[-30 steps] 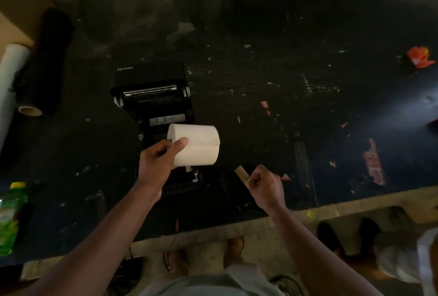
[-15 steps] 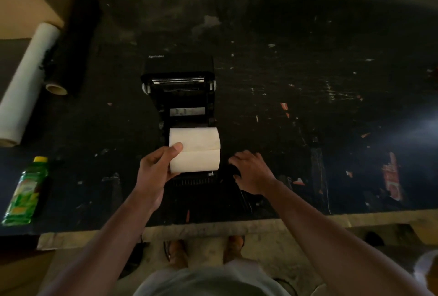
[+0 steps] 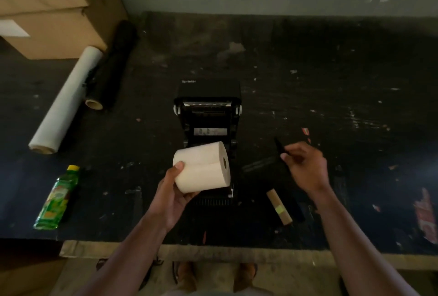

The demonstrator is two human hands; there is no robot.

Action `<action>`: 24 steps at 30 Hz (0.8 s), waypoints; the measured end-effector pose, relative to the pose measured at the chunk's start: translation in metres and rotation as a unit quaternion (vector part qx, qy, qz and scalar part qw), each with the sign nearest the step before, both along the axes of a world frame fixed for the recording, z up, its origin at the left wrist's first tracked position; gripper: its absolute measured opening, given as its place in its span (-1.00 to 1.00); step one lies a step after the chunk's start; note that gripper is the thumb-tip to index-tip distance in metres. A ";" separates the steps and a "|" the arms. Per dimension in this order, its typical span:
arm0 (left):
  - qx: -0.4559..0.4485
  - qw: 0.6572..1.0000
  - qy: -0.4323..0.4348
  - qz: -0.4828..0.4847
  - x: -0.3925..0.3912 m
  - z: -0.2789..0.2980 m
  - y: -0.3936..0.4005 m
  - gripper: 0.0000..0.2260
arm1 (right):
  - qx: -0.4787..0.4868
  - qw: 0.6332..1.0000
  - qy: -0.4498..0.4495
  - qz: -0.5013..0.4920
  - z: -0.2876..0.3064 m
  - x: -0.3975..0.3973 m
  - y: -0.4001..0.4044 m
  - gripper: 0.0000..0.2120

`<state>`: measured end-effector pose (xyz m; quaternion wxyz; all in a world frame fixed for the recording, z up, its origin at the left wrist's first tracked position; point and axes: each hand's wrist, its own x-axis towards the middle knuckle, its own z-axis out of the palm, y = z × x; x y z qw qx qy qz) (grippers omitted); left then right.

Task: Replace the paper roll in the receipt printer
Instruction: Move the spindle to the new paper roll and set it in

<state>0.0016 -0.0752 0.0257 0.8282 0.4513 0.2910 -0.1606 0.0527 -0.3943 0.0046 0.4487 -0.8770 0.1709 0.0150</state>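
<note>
The black receipt printer (image 3: pixel 208 96) stands mid-table with its lid open toward the far side. My left hand (image 3: pixel 173 196) holds a full cream paper roll (image 3: pixel 203 168) just above the open bay, its core hole facing right. The bay beneath the roll is hidden. To the printer's right, my right hand (image 3: pixel 305 165) pinches a thin black rod (image 3: pixel 279 145) above the table. An empty brown cardboard core (image 3: pixel 279 205) lies on the table below that hand.
Cardboard boxes (image 3: pixel 47 11) fill the far left corner. A long white roll (image 3: pixel 66 101) and a black roll (image 3: pixel 113 66) lie beside them. A green bottle (image 3: pixel 57 198) lies at the near left. Red scraps (image 3: pixel 426 215) dot the dark table (image 3: pixel 331 82) on the right.
My right hand has set the brown core down on the table and come up holding the black rod. My left hand has turned the roll, so its end hole now shows.
</note>
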 end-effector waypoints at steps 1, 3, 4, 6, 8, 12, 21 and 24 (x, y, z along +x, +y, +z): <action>-0.006 1.000 -0.002 0.003 0.001 -0.002 0.000 -0.61 | 0.063 0.997 -0.015 -0.042 0.010 -0.007 0.002 -0.81; -0.017 1.000 0.000 0.008 0.003 -0.003 -0.001 -0.57 | 0.156 0.984 -0.031 -0.079 0.023 -0.020 0.010 -0.80; -0.020 1.000 0.004 0.009 0.004 -0.003 -0.002 -0.55 | 0.184 0.979 -0.037 -0.085 0.025 -0.026 0.014 -0.79; -0.025 1.000 0.007 0.003 0.006 -0.004 -0.004 -0.51 | 0.209 0.972 -0.043 -0.094 0.024 -0.034 0.020 -0.78; -0.032 0.999 0.007 -0.005 0.007 -0.003 -0.007 -0.52 | 0.216 0.970 -0.050 -0.097 0.019 -0.038 0.024 -0.78; -0.041 0.999 0.009 -0.017 0.008 -0.003 -0.013 -0.54 | 0.211 0.969 -0.073 -0.106 0.016 -0.045 0.029 -0.79; 0.054 0.996 -0.024 -0.060 0.014 -0.001 -0.024 -0.63 | 0.117 0.981 -0.136 -0.068 0.026 -0.056 0.031 -0.82; 0.064 0.995 -0.029 -0.068 0.017 -0.001 -0.030 -0.62 | 0.138 0.981 -0.130 -0.032 0.028 -0.059 0.041 -0.86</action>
